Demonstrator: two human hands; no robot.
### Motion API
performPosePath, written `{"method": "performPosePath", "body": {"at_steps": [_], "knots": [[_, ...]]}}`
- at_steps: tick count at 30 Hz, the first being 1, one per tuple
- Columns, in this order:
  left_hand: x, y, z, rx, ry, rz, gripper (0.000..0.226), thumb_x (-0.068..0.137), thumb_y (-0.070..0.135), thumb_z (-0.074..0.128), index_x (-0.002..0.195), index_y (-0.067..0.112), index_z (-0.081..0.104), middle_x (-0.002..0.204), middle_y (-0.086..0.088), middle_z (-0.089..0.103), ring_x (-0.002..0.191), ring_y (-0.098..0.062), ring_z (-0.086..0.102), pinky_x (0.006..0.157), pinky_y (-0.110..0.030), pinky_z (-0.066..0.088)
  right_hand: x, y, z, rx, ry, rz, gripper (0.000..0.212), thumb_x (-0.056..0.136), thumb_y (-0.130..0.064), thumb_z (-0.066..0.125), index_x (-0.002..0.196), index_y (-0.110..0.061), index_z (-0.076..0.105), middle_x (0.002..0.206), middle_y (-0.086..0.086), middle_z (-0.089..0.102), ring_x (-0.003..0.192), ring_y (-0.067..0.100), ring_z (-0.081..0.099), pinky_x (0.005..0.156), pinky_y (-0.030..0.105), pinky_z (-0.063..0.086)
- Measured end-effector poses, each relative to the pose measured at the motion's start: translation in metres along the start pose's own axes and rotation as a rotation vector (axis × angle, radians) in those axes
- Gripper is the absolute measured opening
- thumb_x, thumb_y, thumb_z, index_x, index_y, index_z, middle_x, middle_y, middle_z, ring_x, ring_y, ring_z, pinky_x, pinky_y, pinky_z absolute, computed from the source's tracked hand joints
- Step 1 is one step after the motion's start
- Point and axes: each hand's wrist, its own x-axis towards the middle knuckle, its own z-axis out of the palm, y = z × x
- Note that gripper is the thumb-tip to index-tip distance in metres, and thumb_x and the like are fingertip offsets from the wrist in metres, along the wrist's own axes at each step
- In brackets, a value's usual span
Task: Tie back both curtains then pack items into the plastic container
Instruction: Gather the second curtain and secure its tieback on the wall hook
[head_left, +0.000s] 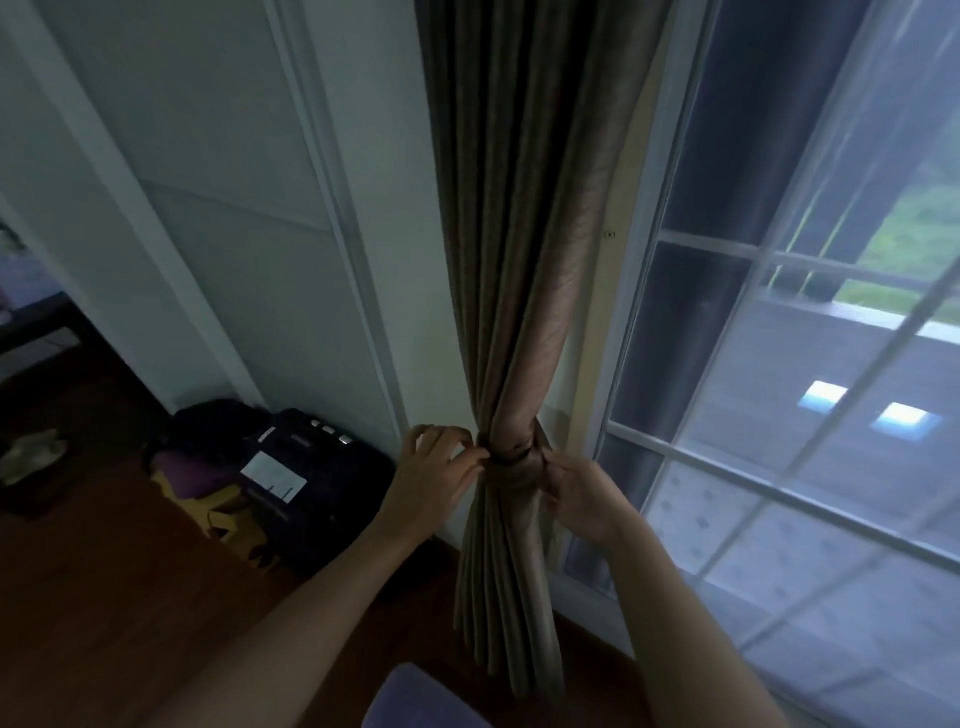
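A brown curtain (524, 218) hangs gathered into a bundle beside the window. A dark tieback band (511, 453) wraps around its narrowest part. My left hand (439, 475) pinches the band at the bundle's left side. On the right side my right hand (576, 493) grips the band's other end against the fabric. Below the band the folds fan out toward the floor. No plastic container is in view.
A large window (779, 395) with white bars fills the right. A white wall panel (249, 223) stands left of the curtain. Dark bags (291, 467) with a white label sit on the wooden floor (104, 597) at the wall. A bluish cushion edge (415, 701) shows at the bottom.
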Motion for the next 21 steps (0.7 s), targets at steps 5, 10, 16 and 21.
{"method": "performPosePath", "body": {"at_steps": [5, 10, 16, 21], "knots": [[0.023, 0.008, 0.005, -0.042, 0.002, 0.066, 0.014, 0.084, 0.029, 0.058, 0.08, 0.021, 0.068, 0.085, -0.001, 0.061, 0.085, -0.021, 0.053, 0.088, -0.037, 0.039, -0.011, 0.001, 0.0, 0.088, -0.014, -0.02, 0.024, 0.077, -0.019, 0.064, 0.101, -0.015, 0.065, 0.073, 0.0, 0.063, 0.067, 0.011, 0.059, 0.062, 0.024, 0.044], [0.021, 0.007, 0.009, -0.084, 0.054, 0.085, 0.006, 0.088, 0.024, 0.055, 0.091, 0.02, 0.059, 0.089, -0.002, 0.064, 0.088, -0.021, 0.049, 0.089, -0.039, 0.04, -0.015, 0.006, 0.008, 0.218, 0.032, -0.077, 0.01, 0.088, -0.009, 0.055, 0.091, -0.016, 0.062, 0.075, -0.001, 0.066, 0.075, 0.012, 0.062, 0.082, 0.031, 0.045], [0.019, -0.006, 0.006, -0.149, -0.062, -0.009, 0.017, 0.089, 0.031, 0.051, 0.084, 0.019, 0.063, 0.085, 0.003, 0.067, 0.085, -0.024, 0.06, 0.086, -0.038, 0.038, -0.014, 0.017, 0.022, -0.064, 0.222, -0.13, 0.021, 0.09, -0.023, 0.067, 0.102, -0.008, 0.062, 0.091, 0.008, 0.07, 0.085, 0.016, 0.065, 0.073, 0.028, 0.049], [0.024, 0.0, 0.006, -0.362, -0.049, -0.2, 0.019, 0.089, 0.032, 0.054, 0.092, 0.018, 0.066, 0.091, 0.001, 0.062, 0.09, -0.018, 0.052, 0.082, -0.033, 0.037, -0.02, 0.024, 0.021, -0.597, 0.61, -0.481, 0.027, 0.085, -0.024, 0.072, 0.107, -0.021, 0.056, 0.092, -0.003, 0.064, 0.075, 0.009, 0.062, 0.063, 0.014, 0.045]]}}
